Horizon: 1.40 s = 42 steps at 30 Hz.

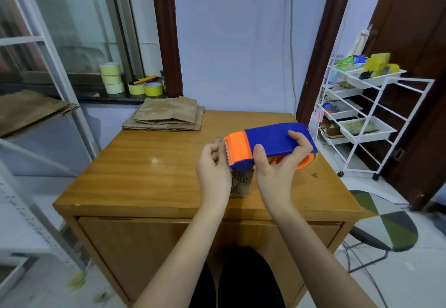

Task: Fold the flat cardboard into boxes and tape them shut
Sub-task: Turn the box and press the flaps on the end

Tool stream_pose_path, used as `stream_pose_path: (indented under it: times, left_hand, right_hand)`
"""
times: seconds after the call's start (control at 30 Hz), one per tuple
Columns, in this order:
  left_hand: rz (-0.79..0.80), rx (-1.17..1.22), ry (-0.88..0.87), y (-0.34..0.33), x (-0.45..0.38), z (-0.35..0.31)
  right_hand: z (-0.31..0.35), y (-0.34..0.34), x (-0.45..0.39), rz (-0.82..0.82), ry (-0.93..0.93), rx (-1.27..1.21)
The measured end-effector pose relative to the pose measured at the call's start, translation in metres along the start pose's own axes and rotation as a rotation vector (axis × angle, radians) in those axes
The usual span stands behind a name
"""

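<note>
The right hand (277, 163) grips a blue and orange plastic tape dispenser (270, 144) above the wooden table (144, 163). The left hand (213, 165) has curled fingers at its toothed orange end; what they pinch I cannot tell. A small brown cardboard box (241, 183) stands under the dispenser. Flat worn brown cardboard sheets (166, 115) lie stacked at the far left corner.

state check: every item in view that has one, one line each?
tape dispenser: held above the table, right hand grips its body
left hand: fingers curled at the dispenser's toothed end
small cardboard box: on the table beneath the dispenser, mostly hidden
flat cardboard: stacked, unfolded, at table's far edge
tape rolls: stacked on the windowsill
</note>
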<state>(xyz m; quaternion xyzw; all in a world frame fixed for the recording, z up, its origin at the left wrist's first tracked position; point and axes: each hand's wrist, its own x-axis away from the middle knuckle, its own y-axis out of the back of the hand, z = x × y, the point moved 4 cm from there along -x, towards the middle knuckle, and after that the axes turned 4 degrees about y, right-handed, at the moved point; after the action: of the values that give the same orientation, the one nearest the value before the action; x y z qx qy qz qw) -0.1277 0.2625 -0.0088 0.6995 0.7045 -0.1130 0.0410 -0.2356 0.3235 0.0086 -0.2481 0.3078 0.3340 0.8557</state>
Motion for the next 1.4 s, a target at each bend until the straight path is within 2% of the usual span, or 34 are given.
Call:
stream_pose_path:
  times: [0.23,0.43,0.8,0.93,1.13,1.3,1.4]
  left_hand:
    - [0.019,-0.019,-0.002,0.001,0.000,0.000]
    - [-0.003,-0.123,-0.102,0.004,-0.002,-0.008]
    - [-0.014,-0.123,0.001,0.001,-0.002,-0.008]
    - [-0.026,-0.194,-0.049,0.000,0.002,-0.009]
    - [-0.012,-0.324,-0.091,0.008,0.001,-0.016]
    - [-0.074,-0.345,-0.020,0.046,-0.020,-0.003]
    - [-0.026,-0.414,-0.027,0.061,-0.024,0.003]
  right_hand:
    - [0.001,-0.002,-0.001,-0.043,0.007,-0.004]
    - [0.003,0.000,-0.006,0.004,0.018,0.001]
    - [0.012,0.006,-0.007,-0.012,0.087,0.051]
    - [0.008,0.003,-0.005,-0.060,0.022,0.029]
    - [0.000,0.003,-0.012,-0.016,-0.010,0.103]
    - [-0.007,0.033,-0.026,-0.091,0.002,0.128]
    - [-0.008,0.054,-0.028,-0.035,0.095,0.247]
